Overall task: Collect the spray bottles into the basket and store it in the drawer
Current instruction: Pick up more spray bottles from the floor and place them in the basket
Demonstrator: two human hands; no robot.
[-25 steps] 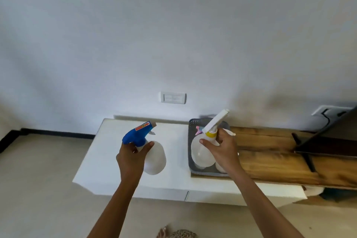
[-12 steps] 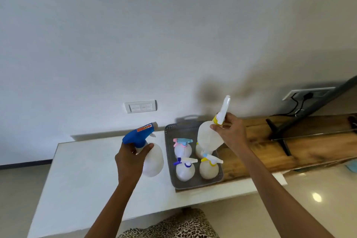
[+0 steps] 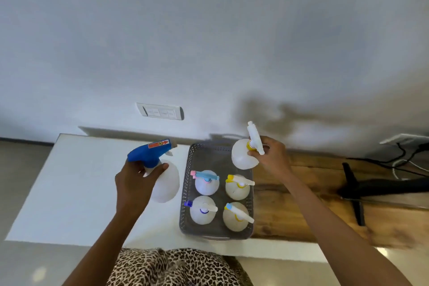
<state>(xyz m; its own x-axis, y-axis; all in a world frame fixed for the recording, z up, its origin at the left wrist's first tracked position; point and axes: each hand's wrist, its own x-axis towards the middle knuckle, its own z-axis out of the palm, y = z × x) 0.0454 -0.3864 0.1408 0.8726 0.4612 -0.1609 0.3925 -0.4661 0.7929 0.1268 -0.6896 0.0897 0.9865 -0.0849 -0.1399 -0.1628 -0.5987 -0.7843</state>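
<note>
Left hand (image 3: 135, 183) closed around the neck of a blue-headed spray bottle (image 3: 160, 169), thumb across its front; bottle body white, tilted, nozzle pointing right, held above the white tabletop (image 3: 69, 193) just left of the basket. Right hand (image 3: 272, 158) fingers clamped on the neck and trigger of a white-headed spray bottle (image 3: 246, 154) with a yellow collar, held over the basket's far right corner, nozzle pointing up and away. Grey perforated basket (image 3: 189, 183) sits on the tabletop against a wooden board (image 3: 301, 204). Inside it, 4 white bottles stand upright in 2 rows of 2; far row empty. Both forearms reach forward, elbows low.
</note>
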